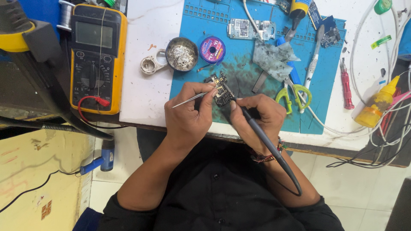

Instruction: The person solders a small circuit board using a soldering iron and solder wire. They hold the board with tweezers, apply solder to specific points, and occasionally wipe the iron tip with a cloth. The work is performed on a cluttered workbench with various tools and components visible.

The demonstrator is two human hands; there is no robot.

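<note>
A small dark circuit board [219, 89] lies on the blue work mat [325, 85] near the table's front edge. My left hand [188, 115] pinches thin metal tweezers [188, 101] whose tip reaches the board. My right hand [257, 114] grips a black soldering iron [261, 137] like a pen, its tip at the board's lower right. The iron's cable loops down past my right wrist.
A yellow multimeter [97, 55] lies at left. A tin of metal wool [182, 54], a purple solder-wick spool [212, 49], another circuit board [250, 29], green-handled scissors [295, 92], a red screwdriver [346, 85] and a yellow squeeze bottle [376, 107] surround the mat. White cables run at right.
</note>
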